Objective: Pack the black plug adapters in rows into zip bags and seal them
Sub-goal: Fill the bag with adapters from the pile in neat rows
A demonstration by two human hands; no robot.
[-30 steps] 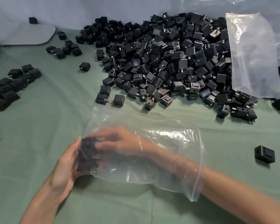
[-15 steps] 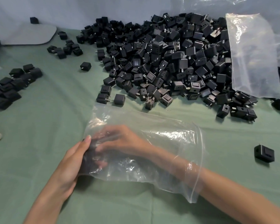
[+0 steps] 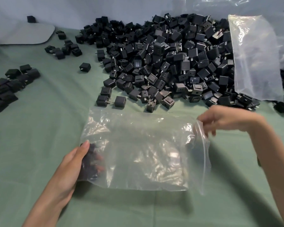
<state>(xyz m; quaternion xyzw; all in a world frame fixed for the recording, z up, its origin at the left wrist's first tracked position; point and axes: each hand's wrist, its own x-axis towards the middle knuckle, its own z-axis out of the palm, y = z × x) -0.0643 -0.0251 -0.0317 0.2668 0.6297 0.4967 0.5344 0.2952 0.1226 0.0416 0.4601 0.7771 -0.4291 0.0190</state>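
through the zip bag [image 3: 146, 153], left hand [image 3: 70, 164] grips blurred adapters [image 3: 88, 161]

A green cloth [image 3: 39, 136] covers the worktop [image 3: 138, 210]. Behind the worktop rises a pale blue-grey backdrop [image 3: 72, 9]. A flat grey pad [image 3: 23, 35] lies at the worktop's far-left edge. The light is soft and even.

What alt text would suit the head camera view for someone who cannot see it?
Two hands hold a clear zip bag on a green cloth: the left hand grips the closed end, where a few black adapters sit inside, and the right hand pinches the open mouth. A pile of loose adapters lies behind.
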